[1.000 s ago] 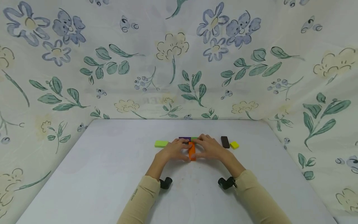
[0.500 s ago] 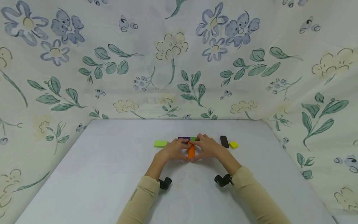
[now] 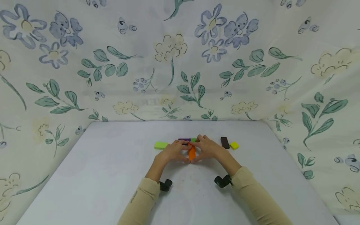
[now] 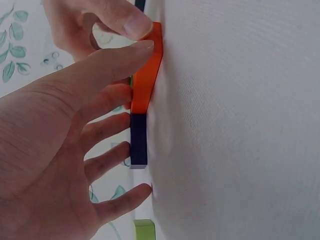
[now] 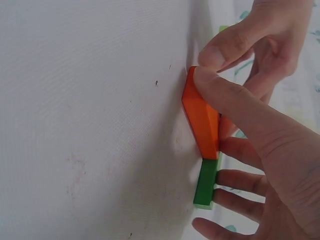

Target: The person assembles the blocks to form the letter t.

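An orange block (image 3: 192,153) lies lengthwise on the white table between both hands. At its far end, a dark purple block (image 3: 184,139) and a green block (image 5: 206,185) stand side by side, crosswise to it. My left hand (image 3: 175,152) holds the orange block with thumb at the near end and index at the far end, other fingertips along the purple block. From the other side my right hand (image 3: 207,148) holds it likewise, middle and ring fingertips at the green block. The two thumbs nearly meet at the orange block's near end.
Left of the hands lies a lime-green block (image 3: 161,145). To the right are a dark brown block (image 3: 225,143) and a small yellow block (image 3: 234,145). A floral cloth (image 3: 157,109) hangs behind the table and along both sides.
My right thumb has moved in from the orange block's right side to its near end, by the left thumb. The right forearm has shifted slightly left; the left hand has stayed nearly still.
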### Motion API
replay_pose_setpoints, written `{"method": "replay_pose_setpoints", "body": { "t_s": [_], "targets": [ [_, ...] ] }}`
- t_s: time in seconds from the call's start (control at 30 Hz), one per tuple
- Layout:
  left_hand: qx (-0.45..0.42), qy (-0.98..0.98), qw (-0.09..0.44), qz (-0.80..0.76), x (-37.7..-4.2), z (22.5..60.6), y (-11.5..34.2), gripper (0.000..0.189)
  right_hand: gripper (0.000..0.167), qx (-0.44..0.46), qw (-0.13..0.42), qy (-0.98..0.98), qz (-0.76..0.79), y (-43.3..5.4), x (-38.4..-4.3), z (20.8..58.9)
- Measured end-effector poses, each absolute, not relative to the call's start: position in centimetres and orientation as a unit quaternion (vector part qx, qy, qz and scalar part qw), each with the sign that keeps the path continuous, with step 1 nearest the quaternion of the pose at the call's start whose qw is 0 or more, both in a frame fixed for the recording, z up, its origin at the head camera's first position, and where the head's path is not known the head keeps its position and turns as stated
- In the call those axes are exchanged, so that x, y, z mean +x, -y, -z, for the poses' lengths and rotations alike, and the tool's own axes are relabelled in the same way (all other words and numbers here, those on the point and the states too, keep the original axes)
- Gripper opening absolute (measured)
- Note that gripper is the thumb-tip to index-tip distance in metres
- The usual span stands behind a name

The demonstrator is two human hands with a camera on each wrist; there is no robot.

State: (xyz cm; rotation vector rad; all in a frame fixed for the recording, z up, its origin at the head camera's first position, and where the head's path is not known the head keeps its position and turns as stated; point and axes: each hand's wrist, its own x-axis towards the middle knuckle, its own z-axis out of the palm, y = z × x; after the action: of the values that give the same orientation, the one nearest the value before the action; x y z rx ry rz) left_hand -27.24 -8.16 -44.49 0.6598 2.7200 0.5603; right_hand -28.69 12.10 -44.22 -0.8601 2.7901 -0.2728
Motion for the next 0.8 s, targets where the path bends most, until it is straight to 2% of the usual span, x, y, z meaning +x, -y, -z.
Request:
{"method": "replay_pose_setpoints", "body": {
  "t_s": [0.53, 0.8],
  "targets": [
    [0.266, -0.938, 0.113, -0.192, -27.2, 44.9, 8.3, 0.062, 0.082, -0.282, 0.11, -0.946, 0.112, -11.9, -28.6, 44.1],
    [0.294, -0.925, 0.09, -0.224, -26.7, 42.8, 9.5, 0.059, 0.08, -0.268, 0.119, -0.949, 0.113, -11.6, -28.5, 44.1]
  ]
}}
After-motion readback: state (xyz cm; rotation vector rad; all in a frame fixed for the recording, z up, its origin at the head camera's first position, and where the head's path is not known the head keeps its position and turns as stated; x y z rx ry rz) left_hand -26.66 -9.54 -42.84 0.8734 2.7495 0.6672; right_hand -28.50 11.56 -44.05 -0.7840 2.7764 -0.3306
